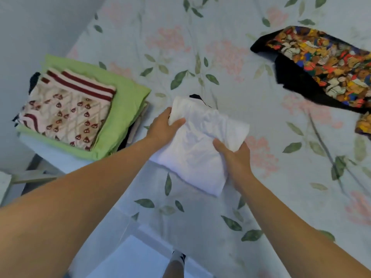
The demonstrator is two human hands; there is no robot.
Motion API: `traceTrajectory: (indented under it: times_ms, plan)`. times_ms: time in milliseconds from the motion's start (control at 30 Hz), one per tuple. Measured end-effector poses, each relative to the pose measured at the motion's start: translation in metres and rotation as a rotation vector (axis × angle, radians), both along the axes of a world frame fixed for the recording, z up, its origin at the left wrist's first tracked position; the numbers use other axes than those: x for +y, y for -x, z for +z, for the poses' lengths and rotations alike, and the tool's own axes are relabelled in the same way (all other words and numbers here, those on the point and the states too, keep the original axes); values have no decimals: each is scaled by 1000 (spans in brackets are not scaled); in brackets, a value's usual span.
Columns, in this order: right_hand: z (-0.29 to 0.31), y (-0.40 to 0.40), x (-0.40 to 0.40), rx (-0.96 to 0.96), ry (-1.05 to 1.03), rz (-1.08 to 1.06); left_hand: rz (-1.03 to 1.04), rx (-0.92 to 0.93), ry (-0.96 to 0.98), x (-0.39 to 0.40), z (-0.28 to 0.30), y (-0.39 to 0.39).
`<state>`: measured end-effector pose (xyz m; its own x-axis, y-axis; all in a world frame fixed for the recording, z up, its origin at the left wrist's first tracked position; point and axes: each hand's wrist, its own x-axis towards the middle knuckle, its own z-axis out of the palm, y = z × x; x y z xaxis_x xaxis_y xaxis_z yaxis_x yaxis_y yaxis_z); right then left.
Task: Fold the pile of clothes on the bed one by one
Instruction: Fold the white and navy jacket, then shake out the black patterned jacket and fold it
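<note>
A folded white garment (197, 145) is in the middle of the view, just above the bed's near edge. My left hand (163, 126) grips its upper left edge, thumb on top. My right hand (233, 159) holds its lower right side, fingers curled over the fold. A small black bit of cloth (197, 97) peeks out behind the white garment. At the left lies a stack of folded clothes: a cream and maroon patterned piece (66, 109) on top of a green one (124, 109). An unfolded black garment with a colourful print (321, 65) lies at the upper right.
The bed (200, 47) wears a pale sheet printed with green leaves and pink flowers. A white wall (30, 27) stands at the left. Below the bed's edge I see the floor and my foot in a white sock (177, 257).
</note>
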<state>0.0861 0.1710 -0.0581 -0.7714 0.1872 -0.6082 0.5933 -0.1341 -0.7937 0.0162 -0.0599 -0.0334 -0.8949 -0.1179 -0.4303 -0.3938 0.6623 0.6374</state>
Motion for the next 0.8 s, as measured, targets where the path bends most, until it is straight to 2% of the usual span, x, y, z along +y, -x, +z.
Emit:
traceTrajectory:
  times_ms: [133,233,267,333,400,467,533,700,800]
  plan:
    - [-3,-2,-64,-25,-75,39,28,-40,176,-55,-11,-5]
    - [7,-10,-83,-24,-358,128,46,-8,396,-56,-10,-23]
    - [10,-12,-85,2,-528,172,5,81,490,-50,-7,-28]
    - [11,-10,-83,213,-896,342,-163,366,593,-36,-3,-33]
    - [2,-6,-80,443,-1066,596,-371,533,517,-22,-13,-35]
    - [-13,-6,-78,522,-1053,788,-484,476,457,-12,-31,-38]
    - [-31,-6,-72,503,-1022,866,-520,403,500,-6,-51,-39]
    - [-39,9,-44,543,-1000,859,-491,409,572,24,-50,-21]
    - [-29,9,10,541,-966,747,-575,418,511,72,-41,-9]
